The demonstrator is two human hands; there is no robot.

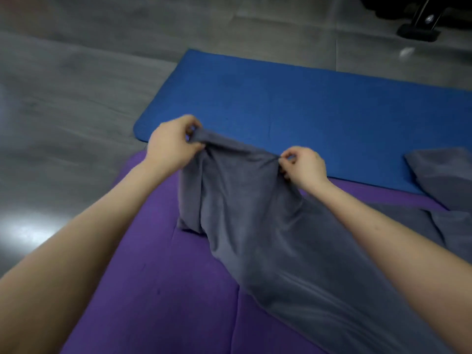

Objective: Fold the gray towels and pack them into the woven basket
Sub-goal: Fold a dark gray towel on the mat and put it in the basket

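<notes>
The left hand [173,144] and right hand [304,167] each pinch a corner of the gray towel's [250,213] far edge, fingers curled round the cloth. It hangs lifted there and trails down across the purple mat [158,290]. A second gray towel [439,180] lies rumpled at right, overlapping the blue mat [306,103].

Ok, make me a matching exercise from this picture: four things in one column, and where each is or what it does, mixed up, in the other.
1 left hand
2 blue mat
3 purple mat
4 second towel

A under the gray towel being held
B at the right edge of view
C pinching a towel corner
D farther off, on the gray floor

Pairs: 1-C, 2-D, 3-A, 4-B
</notes>
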